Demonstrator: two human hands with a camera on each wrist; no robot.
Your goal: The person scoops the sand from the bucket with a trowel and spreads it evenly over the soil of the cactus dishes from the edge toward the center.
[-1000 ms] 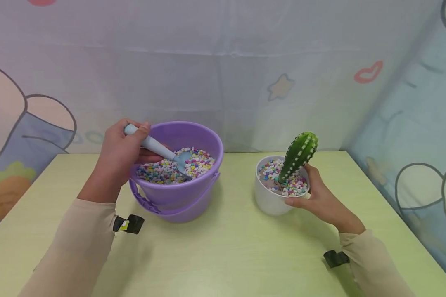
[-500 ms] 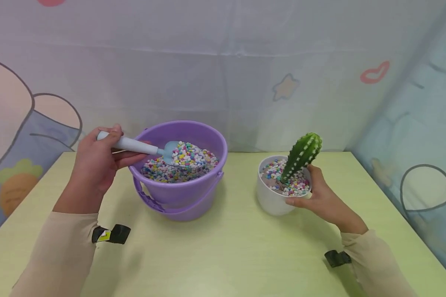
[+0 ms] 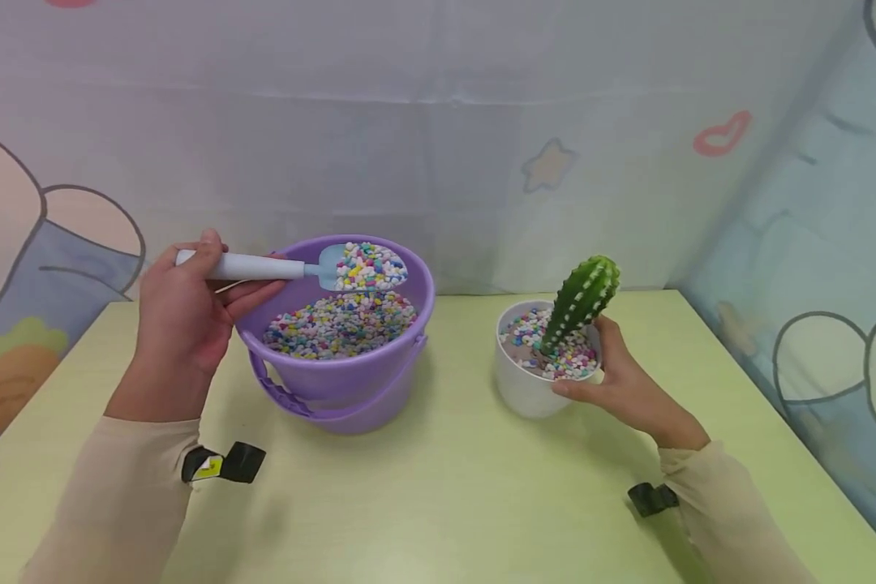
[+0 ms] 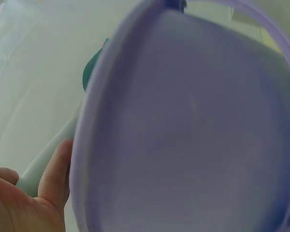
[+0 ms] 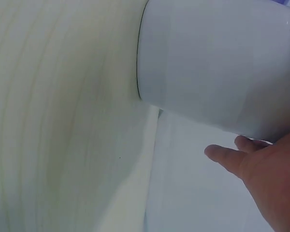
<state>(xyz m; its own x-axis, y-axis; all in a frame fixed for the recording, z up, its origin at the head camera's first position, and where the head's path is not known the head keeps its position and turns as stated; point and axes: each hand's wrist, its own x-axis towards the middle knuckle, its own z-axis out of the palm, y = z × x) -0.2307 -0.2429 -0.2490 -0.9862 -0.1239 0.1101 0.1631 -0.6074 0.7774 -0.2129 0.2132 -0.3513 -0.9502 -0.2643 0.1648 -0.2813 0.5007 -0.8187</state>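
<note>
My left hand (image 3: 182,312) grips the pale handle of a small toy shovel (image 3: 255,268). Its blue scoop, heaped with colourful pebbles (image 3: 371,268), is level above the purple bucket (image 3: 350,389). More pebbles (image 3: 336,328) lie inside the bucket. In the left wrist view, the bucket's wall (image 4: 183,121) hides much of the shovel. To the right, my right hand (image 3: 628,397) holds a white pot (image 3: 521,389) at its right side, thumb near the front rim. A green cactus (image 3: 582,304) leans right in the pot, with pebbles partly covering the grey-brown surface around it.
Both containers stand on a pale yellow-green table (image 3: 423,503), a gap between them. The bucket's handle (image 3: 365,410) hangs down at its front. A printed cloth backdrop (image 3: 336,154) rises behind the table and along the right side.
The shovel has come up out of the pebbles, levelled, and now carries a heap above the bucket. My left hand has shifted left. My right hand stays on the pot.
</note>
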